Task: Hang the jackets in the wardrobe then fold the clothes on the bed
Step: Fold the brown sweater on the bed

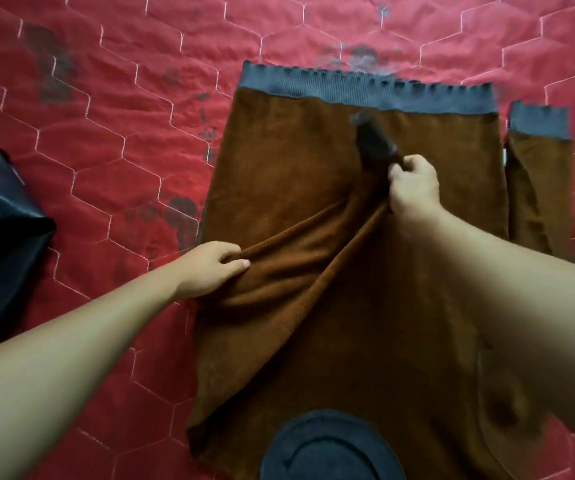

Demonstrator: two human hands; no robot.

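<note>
Sweater (279, 161) on quilt (106, 98), left hand (209, 268) gripping its left edge, right hand (414, 185) pinching cuff (372, 140) over its middle

Dim, warm, even light with soft shadows; the frame is slightly soft, blurred and stretched toward the edges.

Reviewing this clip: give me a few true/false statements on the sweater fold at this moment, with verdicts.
1. The brown sweater lies on a red quilted bedspread. True.
2. The right hand holds nothing. False: it pinches the grey cuff of a sleeve drawn across the sweater.
3. The left hand grips the sweater's fabric at its left edge. True.
4. The other sleeve is folded over the body. False: it lies beside the body, on the right.
</note>
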